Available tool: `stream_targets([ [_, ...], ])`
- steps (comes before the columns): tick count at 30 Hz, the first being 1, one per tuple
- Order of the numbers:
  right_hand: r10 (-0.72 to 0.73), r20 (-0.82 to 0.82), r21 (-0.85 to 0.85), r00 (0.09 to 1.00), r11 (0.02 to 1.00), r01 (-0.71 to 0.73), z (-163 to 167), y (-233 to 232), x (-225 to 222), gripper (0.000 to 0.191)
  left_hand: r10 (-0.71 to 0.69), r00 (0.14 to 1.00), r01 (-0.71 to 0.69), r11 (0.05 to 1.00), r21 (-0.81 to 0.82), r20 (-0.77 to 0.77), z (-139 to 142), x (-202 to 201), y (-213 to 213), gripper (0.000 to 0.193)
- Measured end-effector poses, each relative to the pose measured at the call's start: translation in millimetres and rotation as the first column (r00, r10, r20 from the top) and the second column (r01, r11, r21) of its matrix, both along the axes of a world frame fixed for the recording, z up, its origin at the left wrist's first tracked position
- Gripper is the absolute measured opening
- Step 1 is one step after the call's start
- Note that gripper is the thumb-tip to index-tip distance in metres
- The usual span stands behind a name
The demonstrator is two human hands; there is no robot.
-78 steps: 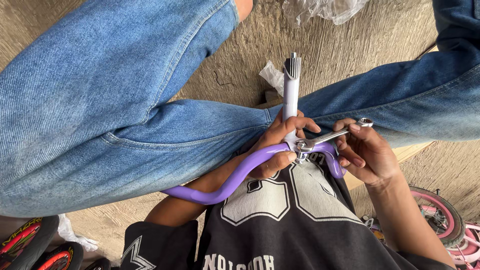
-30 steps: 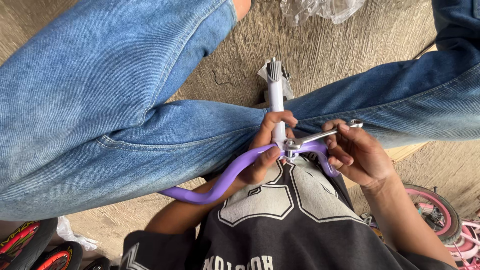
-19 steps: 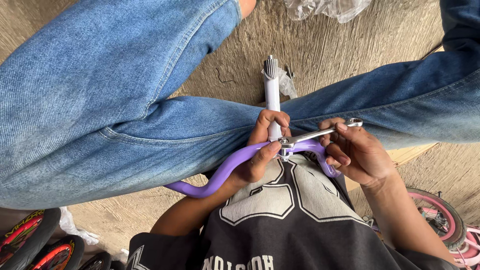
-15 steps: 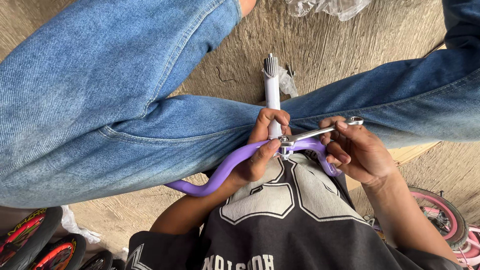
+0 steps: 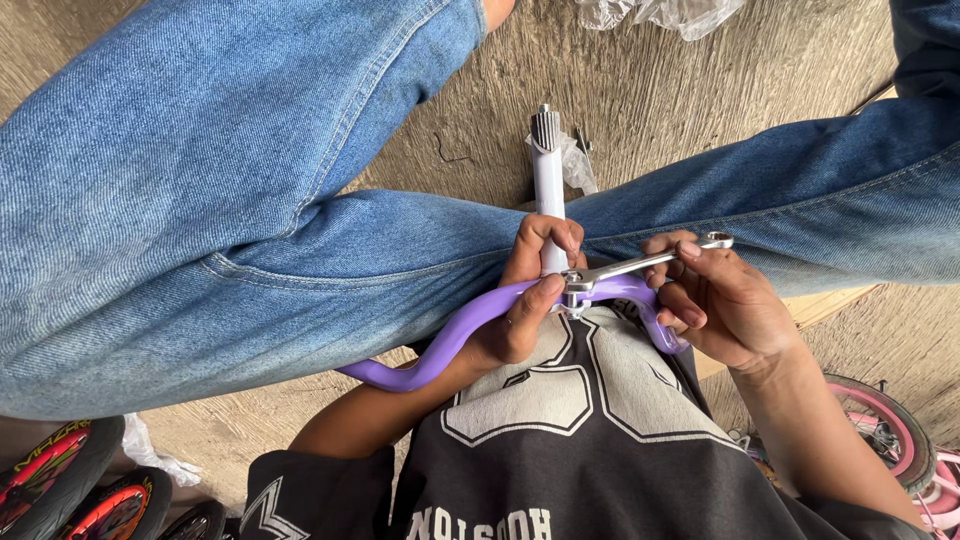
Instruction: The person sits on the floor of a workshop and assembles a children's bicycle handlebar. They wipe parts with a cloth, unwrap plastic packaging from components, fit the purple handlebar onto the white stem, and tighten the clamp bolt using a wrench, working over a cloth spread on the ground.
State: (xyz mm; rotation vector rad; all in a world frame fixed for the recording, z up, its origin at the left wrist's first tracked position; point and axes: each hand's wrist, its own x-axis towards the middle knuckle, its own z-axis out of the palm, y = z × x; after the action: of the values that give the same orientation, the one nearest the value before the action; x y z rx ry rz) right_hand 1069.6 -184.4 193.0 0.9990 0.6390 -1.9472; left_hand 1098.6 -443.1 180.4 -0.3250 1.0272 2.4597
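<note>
Since the earliest frame, the white stem (image 5: 548,185) and the purple handlebar (image 5: 470,325) have slid a little toward the person's left, and the spanner (image 5: 645,262) has tipped only slightly; both hands sit as they did half a second ago. Left hand (image 5: 525,300) is wrapped round the junction where the stem meets the handlebar, fingers over the stem and thumb pressed on the purple tube, a closed grip holding it firm. Right hand (image 5: 725,305) pinches the silver spanner near its far ring end, grip narrow and closed on the shaft, while the other end sits at the clamp bolt (image 5: 572,290), probably seated on it, though fingers partly hide it. All this rests across the lap, against blue jeans (image 5: 250,200), above a concrete floor (image 5: 650,90). Crumpled clear plastic wrap (image 5: 660,12) lies at the floor's far edge. Small bicycle wheels sit at the near corners: pink-rimmed (image 5: 890,430) right, red-and-orange (image 5: 60,475) left.
</note>
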Motion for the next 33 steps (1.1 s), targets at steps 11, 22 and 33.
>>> stream_targets([
  [11, 0.036, 0.054, -0.008, 0.998, 0.999, -0.036, 1.8, -4.6, -4.3, 0.031, 0.035, 0.999, -0.035, 0.999, 0.020, 0.001, 2.5, 3.9, -4.4, 0.038],
  [22, 0.000, -0.127, 0.109, 0.992, 0.994, 0.015, 10.5, -6.4, 4.8, 0.029, 0.040, 0.999, -0.041, 0.999, 0.020, 0.022, -0.3, -1.6, -0.7, 0.035],
  [33, 0.009, -0.409, 0.182, 0.912, 0.981, 0.072, 27.1, -8.0, 11.0, 0.028, 0.043, 0.999, -0.044, 0.997, 0.055, 0.015, 0.5, -4.1, -1.1, 0.033],
])
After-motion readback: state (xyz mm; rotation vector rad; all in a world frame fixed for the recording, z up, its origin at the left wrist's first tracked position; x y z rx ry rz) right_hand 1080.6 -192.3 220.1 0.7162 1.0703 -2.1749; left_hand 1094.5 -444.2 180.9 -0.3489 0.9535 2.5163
